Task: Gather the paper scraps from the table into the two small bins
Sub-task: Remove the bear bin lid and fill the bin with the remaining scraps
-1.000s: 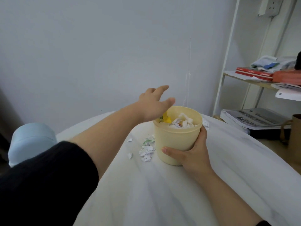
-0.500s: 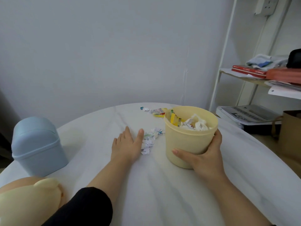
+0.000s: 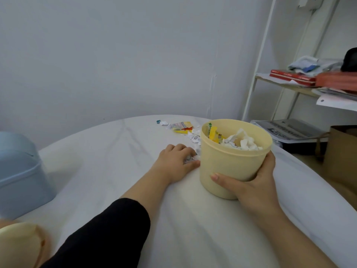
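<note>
A cream-yellow bin (image 3: 231, 167) stands open on the white table (image 3: 108, 167), filled with white and yellow paper scraps. My right hand (image 3: 249, 182) grips its near right wall. My left hand (image 3: 173, 163) lies on the table just left of the bin, its fingers curled round a small heap of white scraps (image 3: 190, 158). More scraps and a yellow wrapper (image 3: 181, 127) lie beyond the bin near the table's far edge. A blue bin (image 3: 19, 175) with a domed lid stands at the left edge.
A cream domed lid (image 3: 19, 246) lies at the bottom left corner. To the right stands a white metal shelf (image 3: 278, 82) holding red books and papers. A brown paper bag (image 3: 342, 153) sits on the floor beside the table.
My left hand came down from above the cream bin to the table, then closed its fingers over the scraps beside the bin. The right hand kept holding the bin.
</note>
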